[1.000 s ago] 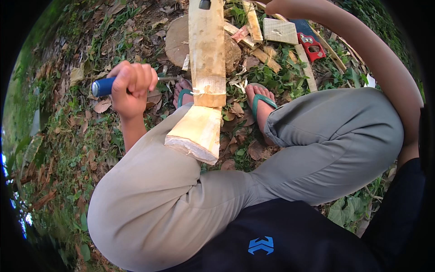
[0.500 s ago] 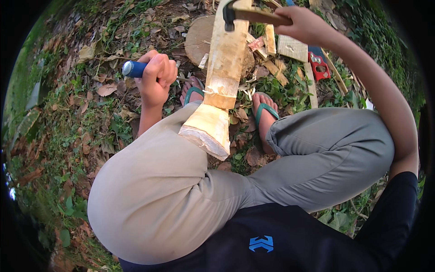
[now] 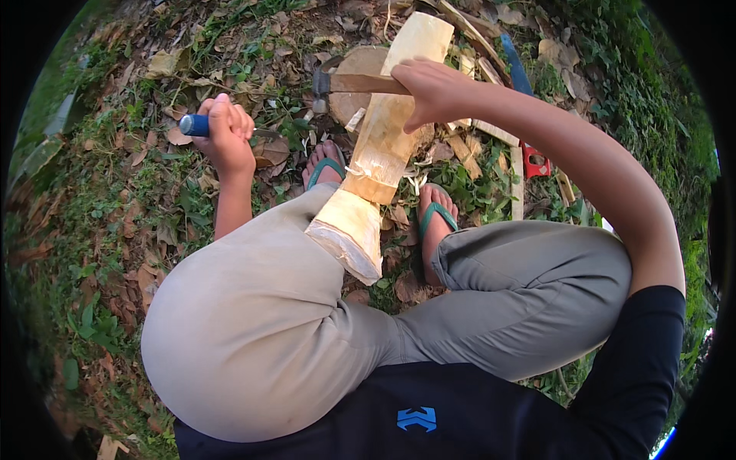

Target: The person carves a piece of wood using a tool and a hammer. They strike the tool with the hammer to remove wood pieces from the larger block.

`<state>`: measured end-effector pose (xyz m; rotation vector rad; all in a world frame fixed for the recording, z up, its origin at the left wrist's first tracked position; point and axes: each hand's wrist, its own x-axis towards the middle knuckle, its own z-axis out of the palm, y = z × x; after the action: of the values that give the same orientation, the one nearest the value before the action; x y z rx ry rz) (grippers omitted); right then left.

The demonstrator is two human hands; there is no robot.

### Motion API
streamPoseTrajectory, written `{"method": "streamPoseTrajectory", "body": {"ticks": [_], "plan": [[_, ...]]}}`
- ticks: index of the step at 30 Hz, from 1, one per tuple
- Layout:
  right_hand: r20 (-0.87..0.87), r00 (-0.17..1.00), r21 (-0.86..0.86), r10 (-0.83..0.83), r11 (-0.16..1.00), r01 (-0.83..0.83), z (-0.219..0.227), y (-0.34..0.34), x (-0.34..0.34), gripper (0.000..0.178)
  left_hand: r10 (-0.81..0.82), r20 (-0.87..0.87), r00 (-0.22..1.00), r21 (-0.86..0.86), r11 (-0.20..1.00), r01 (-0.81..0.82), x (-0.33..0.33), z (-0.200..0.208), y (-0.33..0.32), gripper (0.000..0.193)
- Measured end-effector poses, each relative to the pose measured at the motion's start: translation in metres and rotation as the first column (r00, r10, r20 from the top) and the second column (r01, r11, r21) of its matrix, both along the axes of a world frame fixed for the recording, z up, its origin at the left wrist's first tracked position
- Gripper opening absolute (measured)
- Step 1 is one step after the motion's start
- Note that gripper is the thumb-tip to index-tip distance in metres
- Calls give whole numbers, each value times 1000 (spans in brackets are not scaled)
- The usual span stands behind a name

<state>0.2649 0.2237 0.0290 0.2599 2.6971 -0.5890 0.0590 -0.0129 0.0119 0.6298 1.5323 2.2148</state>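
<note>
A long, pale piece of carved wood [image 3: 389,136] slants away from me, with a notched waist and a flared near end by my left thigh. Its middle lies over a round log stump [image 3: 360,63]. My left hand [image 3: 228,138] is closed round the blue handle of a chisel [image 3: 196,125], held left of the wood and apart from it; a bit of thin blade shows past the fist. Over the wood, my right hand [image 3: 438,90] grips the handle end of a hammer [image 3: 360,83], thumb stretched down onto the wood. The hammer's dark head points left, above the stump.
Right of the wood lie offcuts [image 3: 464,153], long strips [image 3: 517,184] and a saw with a red handle [image 3: 536,161], partly hidden by my right forearm. My feet in green flip-flops [image 3: 437,215] flank the wood. Dry leaves and grass cover the ground.
My right hand has brought the hammer left and nearer, over the wood. The wood's far end has swung right. My left hand has moved left and slightly nearer with the chisel.
</note>
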Motion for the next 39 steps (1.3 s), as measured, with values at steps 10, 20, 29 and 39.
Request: {"method": "streamPoseTrajectory", "body": {"ticks": [10,20,29,39], "plan": [[-155,913,64,378,926,-373,-38,4,-2,91,56,-12,998,-11,998,-56,-6,-1,2,34],[-93,900,77,426,904,-420,-39,12,-3,83,44,1,999,42,998,-44,-4,1,5,36],[-180,972,-37,155,986,-164,-53,37,10,79,-3,-29,1000,-80,997,0,-4,-10,5,35],[-108,991,-140,84,985,-98,-60,24,6,74,-588,-62,806,-298,782,547,17,-10,0,21]]}}
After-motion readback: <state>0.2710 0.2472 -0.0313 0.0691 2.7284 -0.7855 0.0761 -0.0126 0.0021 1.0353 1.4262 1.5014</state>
